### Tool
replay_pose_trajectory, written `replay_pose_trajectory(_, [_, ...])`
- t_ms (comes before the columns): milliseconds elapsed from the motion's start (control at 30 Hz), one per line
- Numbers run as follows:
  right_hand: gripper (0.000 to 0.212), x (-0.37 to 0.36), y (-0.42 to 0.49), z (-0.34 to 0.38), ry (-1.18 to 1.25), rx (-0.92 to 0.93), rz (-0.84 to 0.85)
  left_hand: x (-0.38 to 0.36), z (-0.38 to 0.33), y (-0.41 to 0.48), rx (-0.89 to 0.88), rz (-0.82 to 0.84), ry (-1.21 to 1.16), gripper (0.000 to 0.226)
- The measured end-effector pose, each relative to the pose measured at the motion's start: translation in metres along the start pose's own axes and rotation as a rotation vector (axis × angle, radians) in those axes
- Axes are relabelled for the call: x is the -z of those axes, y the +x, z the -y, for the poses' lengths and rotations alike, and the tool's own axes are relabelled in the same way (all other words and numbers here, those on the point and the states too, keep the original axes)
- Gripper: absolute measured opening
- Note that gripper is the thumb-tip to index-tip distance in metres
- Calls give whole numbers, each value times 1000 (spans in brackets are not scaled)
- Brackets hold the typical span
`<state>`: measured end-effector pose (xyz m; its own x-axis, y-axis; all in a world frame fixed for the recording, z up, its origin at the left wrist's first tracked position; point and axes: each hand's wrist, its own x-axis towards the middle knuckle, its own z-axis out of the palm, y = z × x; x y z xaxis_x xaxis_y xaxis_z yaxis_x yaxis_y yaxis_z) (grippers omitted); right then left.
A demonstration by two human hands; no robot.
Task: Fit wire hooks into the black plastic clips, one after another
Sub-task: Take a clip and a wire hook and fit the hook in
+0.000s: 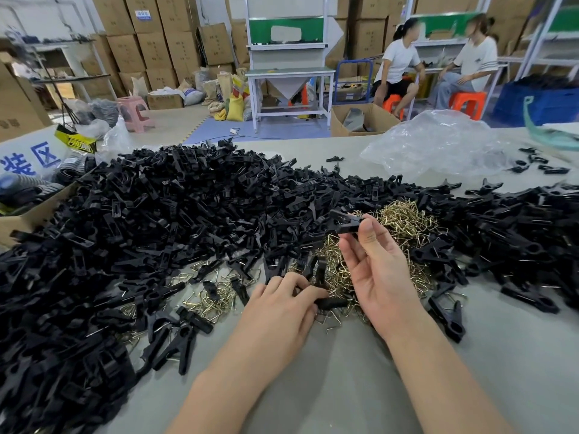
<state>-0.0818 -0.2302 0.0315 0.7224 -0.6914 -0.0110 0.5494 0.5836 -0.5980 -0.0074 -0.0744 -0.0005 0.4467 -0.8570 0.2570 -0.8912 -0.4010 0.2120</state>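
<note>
A huge heap of black plastic clips (175,214) covers the grey table (329,371) from the left across to the far right. A pile of brass wire hooks (404,220) lies in the middle, spreading down to loose hooks (216,297) nearer me. My right hand (379,270) is raised palm-up and pinches one black clip (346,222) between thumb and fingertips. My left hand (282,308) lies low on the table, its fingers curled round another black clip (332,302) at the edge of the hook pile.
A crumpled clear plastic bag (438,145) sits at the back right of the table. A cardboard box (28,214) stands at the left edge. Two people sit on orange stools (466,103) behind, near a white workbench (289,89) and stacked cartons.
</note>
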Motion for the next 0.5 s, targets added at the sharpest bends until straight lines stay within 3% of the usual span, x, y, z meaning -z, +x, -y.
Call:
replay_pose_trajectory(233, [24, -2, -1, 0, -8, -12, 1, 9, 5, -3, 16, 7, -135, 27])
replay_pose_trajectory(500, [27, -2, -2, -1, -29, -16, 6, 11, 7, -2, 152, -14, -364, 38])
